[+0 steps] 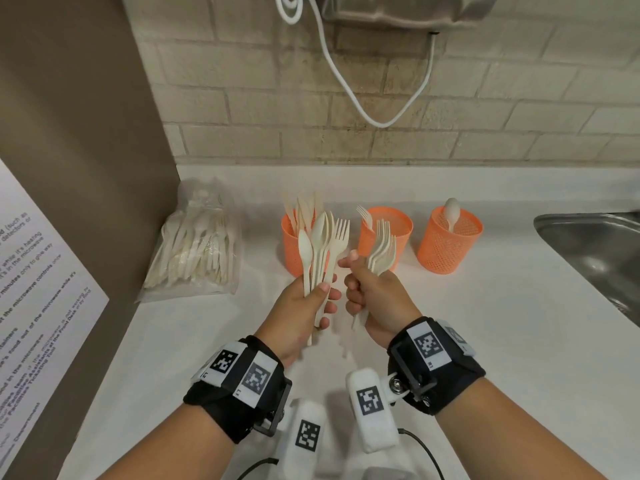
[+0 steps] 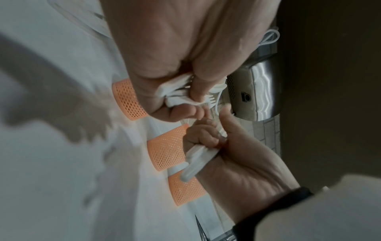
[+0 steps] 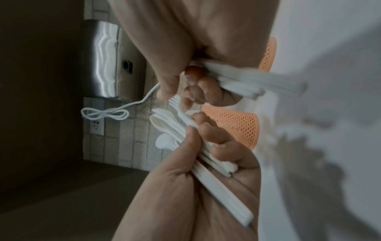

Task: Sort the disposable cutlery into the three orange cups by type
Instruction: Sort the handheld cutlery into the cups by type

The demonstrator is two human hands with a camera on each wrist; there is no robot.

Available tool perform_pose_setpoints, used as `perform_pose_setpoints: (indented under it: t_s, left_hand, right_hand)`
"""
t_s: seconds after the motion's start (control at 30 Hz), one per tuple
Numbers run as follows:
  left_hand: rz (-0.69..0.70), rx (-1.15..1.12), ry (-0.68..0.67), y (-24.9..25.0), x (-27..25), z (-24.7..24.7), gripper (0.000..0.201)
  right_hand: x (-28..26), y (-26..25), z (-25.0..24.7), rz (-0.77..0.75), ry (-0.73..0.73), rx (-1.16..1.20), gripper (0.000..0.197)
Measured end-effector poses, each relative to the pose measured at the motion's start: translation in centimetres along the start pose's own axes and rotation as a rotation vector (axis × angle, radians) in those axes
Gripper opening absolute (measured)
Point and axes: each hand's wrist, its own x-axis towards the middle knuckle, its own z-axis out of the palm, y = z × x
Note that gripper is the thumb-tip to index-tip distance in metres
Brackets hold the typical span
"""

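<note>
a: left hand [image 1: 304, 299] is wrapped round a mixed bundle [image 1: 322, 244] of spoons plus at least one fork, heads up. right hand [image 1: 375, 296] is fisted on a stack of forks [image 1: 382, 251], thumb and forefinger reaching toward the fork in the left bundle.

b: cups?

a: three orange mesh cups on the white counter [image 1: 485, 323], just behind the hands. left cup [image 1: 289, 247] has knives, middle cup [image 1: 398, 230] one fork, right cup [image 1: 450, 244] one spoon. sealed bag of cutlery [image 1: 194, 247] lies well left.

b: advice for the step?

a: she should pinch the fork by its neck, pull straight up so the spoons don't fan out, nest it on the stack, then drop all forks handle-first in the middle cup.
</note>
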Motion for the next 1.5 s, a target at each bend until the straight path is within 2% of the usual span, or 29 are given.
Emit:
perform_pose_setpoints:
  t_s: [0.13, 0.27, 0.43, 0.6, 0.77, 0.9, 1.1, 1.2, 1.23, 1.3, 1.33, 1.37, 1.43, 1.5]
  left_hand:
    - [0.013, 0.027, -0.015, 0.1, 0.1, 0.2, 0.022]
    - [-0.034, -0.023, -0.037, 0.2, 0.2, 0.3, 0.023]
    - [-0.072, -0.109, -0.058, 0.3, 0.5, 0.6, 0.025]
    - [-0.068, -0.114, -0.038, 0.1, 0.8, 0.9, 0.02]
    - [-0.068, -0.121, -0.027, 0.5, 1.1, 1.7, 0.019]
    - [-0.064, -0.11, -0.011, 0.9, 1.2, 2.5, 0.019]
    - [-0.045, -0.067, 0.038, 0.9, 1.6, 3.5, 0.02]
    - [-0.049, -0.067, 0.067, 1.0, 1.6, 3.9, 0.021]
    - [-0.048, -0.064, 0.074, 1.0, 1.6, 4.1, 0.021]
    - [-0.05, -0.064, 0.088, 1.1, 1.6, 4.5, 0.021]
    - [-0.052, -0.067, 0.093, 1.1, 1.6, 4.7, 0.021]
    - [-0.053, -0.069, 0.098, 1.2, 1.6, 4.9, 0.021]
    - [-0.055, -0.067, 0.102, 1.1, 1.6, 5.4, 0.021]
    - [-0.052, -0.063, 0.101, 1.0, 1.6, 6.0, 0.023]
  right_hand:
    - [-0.3, 0.2, 0.6, -0.055, -0.051, -0.133, 0.017]
    - [0.2, 0.1, 0.7, -0.048, 0.029, -0.19, 0.023]
    - [0.9, -0.5, -0.5, -0.026, 0.112, -0.132, 0.03]
    - [1.6, -2.9, -2.5, -0.207, 0.082, 0.007, 0.025]
    - [5.1, -7.0, -4.2, -0.373, 0.046, 0.047, 0.025]
    - [8.9, -9.2, -4.3, -0.489, 0.076, -0.056, 0.024]
    - [12.3, -7.8, -5.1, -0.443, 0.103, -0.207, 0.022]
    - [12.1, -7.3, -5.4, -0.379, 0.136, -0.333, 0.005]
    - [12.1, -7.2, -5.6, -0.342, 0.16, -0.393, 0.014]
    - [11.9, -7.2, -6.1, -0.269, 0.215, -0.458, 0.06]
    - [11.7, -7.3, -6.3, -0.268, 0.253, -0.473, 0.079]
    - [11.2, -7.4, -6.5, -0.296, 0.284, -0.487, 0.09]
    - [9.7, -7.4, -6.8, -0.392, 0.32, -0.512, 0.091]
    - [7.7, -7.0, -6.9, -0.497, 0.292, -0.496, 0.071]
